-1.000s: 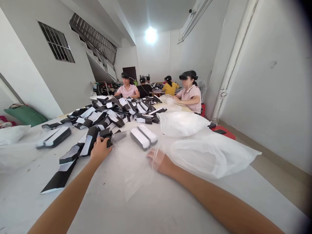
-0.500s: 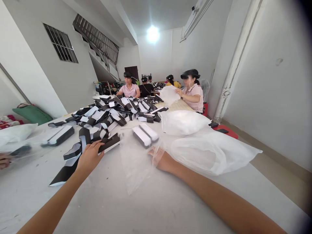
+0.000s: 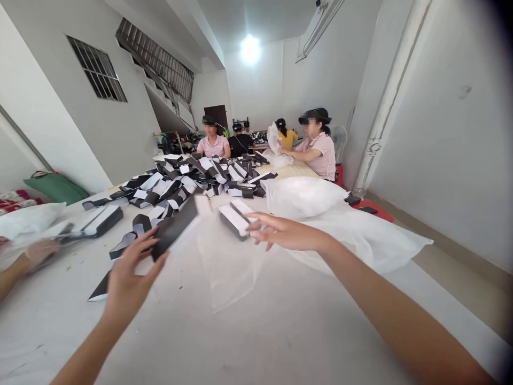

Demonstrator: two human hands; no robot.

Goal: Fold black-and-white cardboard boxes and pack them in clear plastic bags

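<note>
My left hand [image 3: 130,275] is raised off the table and grips a flat black-and-white folded carton [image 3: 176,224], which tilts up to the right. My right hand [image 3: 280,232] hovers with fingers stretched out and apart above a clear plastic bag [image 3: 224,262]. Just left of those fingers, an assembled black-and-white box [image 3: 236,216] lies at the bag's far end. A big heap of the same flat cartons [image 3: 188,182] covers the table beyond my hands.
White plastic bags [image 3: 304,195] bulge to the right of my hand. Another person's hand [image 3: 38,254] works a bag at the left edge, near a boxed item [image 3: 100,219]. Several people sit at the table's far end [image 3: 315,147].
My left hand has lifted a flat carton out of the heap and drawn it toward me. My right hand has come off the plastic bag and risen, fingers now spread.
</note>
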